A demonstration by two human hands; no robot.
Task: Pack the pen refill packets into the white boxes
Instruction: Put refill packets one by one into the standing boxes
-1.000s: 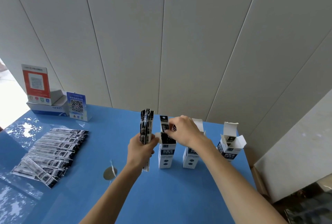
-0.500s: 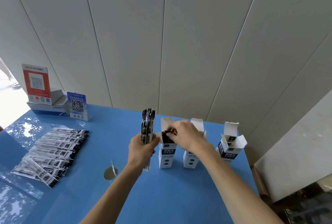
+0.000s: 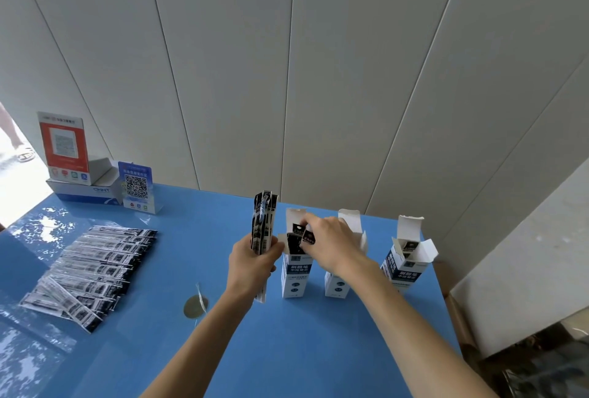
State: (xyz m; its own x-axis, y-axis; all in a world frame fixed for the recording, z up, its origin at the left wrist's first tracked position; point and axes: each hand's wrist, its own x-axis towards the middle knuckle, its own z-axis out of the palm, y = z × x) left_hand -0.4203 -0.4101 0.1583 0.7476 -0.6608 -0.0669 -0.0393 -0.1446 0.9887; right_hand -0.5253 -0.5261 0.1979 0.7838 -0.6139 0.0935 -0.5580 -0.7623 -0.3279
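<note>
**Feeding a packet into the first box**

Fanned pile of refill packets (image 3: 89,273) lies flat on the blue table (image 3: 287,350), well apart from both hands, to the outer side of the left fingers; still to be packed. Left hand (image 3: 251,265) has fingers curled round an upright bundle of packets (image 3: 264,232), bundle sticking up above the fingers and a bit below the palm. Just beside, the right hand (image 3: 331,246) pinches one packet (image 3: 307,236) at its top, right at the fingertips, lower part already in the mouth of the first box (image 3: 294,273).

To do it well, I'd say: keep pkt vertical; ease it past the side flaps; don't knock the box, it looks tippy.

Boxes L to R: first box open, dark pkts showing inside; second box (image 3: 338,284) behind the right wrist, flap up, contents hidden; third box (image 3: 404,268) beyond the right hand, open, something dark inside, count unclear.
</note>
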